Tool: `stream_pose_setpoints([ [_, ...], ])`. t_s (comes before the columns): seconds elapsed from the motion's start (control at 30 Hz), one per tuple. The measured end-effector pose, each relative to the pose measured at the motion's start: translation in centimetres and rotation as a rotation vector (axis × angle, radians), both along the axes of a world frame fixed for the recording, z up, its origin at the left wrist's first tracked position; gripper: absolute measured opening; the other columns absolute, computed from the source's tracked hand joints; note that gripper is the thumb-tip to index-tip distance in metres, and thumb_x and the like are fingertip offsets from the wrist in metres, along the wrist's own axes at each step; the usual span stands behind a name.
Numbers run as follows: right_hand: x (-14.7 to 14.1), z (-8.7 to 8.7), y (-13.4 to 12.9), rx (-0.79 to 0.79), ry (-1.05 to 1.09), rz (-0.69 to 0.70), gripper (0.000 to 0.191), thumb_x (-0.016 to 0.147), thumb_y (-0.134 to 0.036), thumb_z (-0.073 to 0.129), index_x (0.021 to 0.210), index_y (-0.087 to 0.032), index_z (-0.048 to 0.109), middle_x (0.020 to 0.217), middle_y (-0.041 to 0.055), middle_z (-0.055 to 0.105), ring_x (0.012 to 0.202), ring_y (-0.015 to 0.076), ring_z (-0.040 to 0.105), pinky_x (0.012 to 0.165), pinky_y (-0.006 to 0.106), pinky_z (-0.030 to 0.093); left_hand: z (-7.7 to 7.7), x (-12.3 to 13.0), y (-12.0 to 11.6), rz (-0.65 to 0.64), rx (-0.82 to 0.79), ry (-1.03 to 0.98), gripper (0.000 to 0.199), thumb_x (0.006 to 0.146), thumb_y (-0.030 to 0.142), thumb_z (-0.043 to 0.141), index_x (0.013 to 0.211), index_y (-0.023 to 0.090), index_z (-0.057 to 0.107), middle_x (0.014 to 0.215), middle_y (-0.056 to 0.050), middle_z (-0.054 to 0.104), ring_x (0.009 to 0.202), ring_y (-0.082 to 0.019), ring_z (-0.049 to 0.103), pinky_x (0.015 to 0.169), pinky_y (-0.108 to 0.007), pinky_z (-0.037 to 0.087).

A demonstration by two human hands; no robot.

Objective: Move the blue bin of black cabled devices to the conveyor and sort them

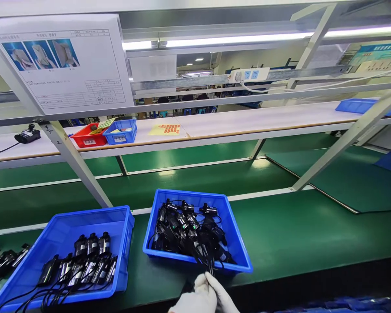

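My left hand [196, 297], in a white glove, is closed around a bundle of black cables [210, 264] at the bottom centre. Pressed against it, my right hand [222, 294], also gloved in white, pinches the same bundle. The cables run over the near rim of a blue bin [240, 237] in front of me. Inside that bin lies a jumbled heap of black cylindrical devices [192, 221] with cords, some with shiny bodies. The lower parts of both hands are cut off by the frame edge.
A second blue bin [129, 243] at left holds black cylinders [91, 245] in rows, cords trailing out. More devices [6, 261] lie beyond it on the green surface [299, 234]. Slanted posts [81, 167] rise behind. A shelf bears red [88, 135] and blue trays [120, 131].
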State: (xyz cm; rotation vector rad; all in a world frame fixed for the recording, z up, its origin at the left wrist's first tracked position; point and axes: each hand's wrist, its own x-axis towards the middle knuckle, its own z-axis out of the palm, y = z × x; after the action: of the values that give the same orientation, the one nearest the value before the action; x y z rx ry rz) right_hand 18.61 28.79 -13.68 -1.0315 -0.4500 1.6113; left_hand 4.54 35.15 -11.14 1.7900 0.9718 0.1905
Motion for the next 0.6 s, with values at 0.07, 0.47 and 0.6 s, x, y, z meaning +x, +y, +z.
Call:
stream_pose_setpoints([
  [0.07, 0.0, 0.1, 0.2, -0.011, 0.065, -0.030, 0.057, 0.069, -0.077, 0.075, 0.070, -0.020, 0.068, 0.049, -0.0038, 0.052, 0.050, 0.0140, 0.055, 0.068, 0.032, 0.055, 3.1, -1.5, 4.1, 0.068, 0.101, 0.029, 0.043, 0.081, 0.054, 0.065, 0.114, 0.029, 0.073, 0.110, -0.011, 0.078, 0.105, -0.034, 0.071, 0.100, -0.046, 0.050],
  [0.47, 2.7, 4.2, 1.1, -0.083, 0.323, 0.040, 0.057, 0.064, -0.066, 0.088, 0.062, -0.018, 0.058, 0.035, -0.0158, 0.016, 0.035, 0.0013, 0.006, 0.035, 0.016, 0.013, 1.9, 5.7, 16.8, 0.329, -0.079, 0.139, 0.027, 0.096, 0.038, 0.066, 0.107, 0.013, 0.066, 0.098, -0.005, 0.073, 0.083, -0.017, 0.070, 0.080, -0.035, 0.059],
  [0.6, 4.1, 4.9, 1.6, -0.102, 0.354, 0.024, 0.058, 0.060, -0.068, 0.090, 0.067, -0.017, 0.063, 0.035, -0.0176, 0.014, 0.035, 0.0005, 0.004, 0.033, 0.016, 0.013, 3.7, 5.2, 17.1, 0.269, -0.199, 0.054, 0.031, 0.102, 0.043, 0.058, 0.090, 0.014, 0.064, 0.070, 0.004, 0.061, 0.056, -0.010, 0.057, 0.059, -0.026, 0.053],
])
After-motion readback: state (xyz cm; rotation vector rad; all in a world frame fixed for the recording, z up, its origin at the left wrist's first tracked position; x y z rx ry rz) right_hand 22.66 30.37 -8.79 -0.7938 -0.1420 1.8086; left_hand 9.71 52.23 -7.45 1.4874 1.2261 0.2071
